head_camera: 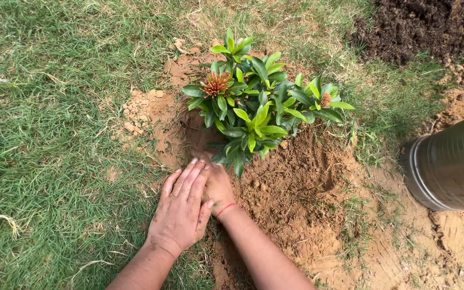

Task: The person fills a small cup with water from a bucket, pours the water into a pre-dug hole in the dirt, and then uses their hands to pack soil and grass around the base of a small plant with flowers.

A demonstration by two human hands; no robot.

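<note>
Two hands [191, 201] beside upright shrub [256, 102].

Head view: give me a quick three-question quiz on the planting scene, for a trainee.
1. True or false: the left hand lies flat, palm down, partly over the right hand.
2. Where does the metal bucket sit? A) at the right edge of the picture B) on the grass at the left C) behind the plant
3. Fill in: the small leafy plant carries an ____ flower cluster on its left side.

Key: 1 true. 2 A. 3 orange. Both hands press the loose brown soil at the plant's base; a red thread band circles the right wrist.
</note>
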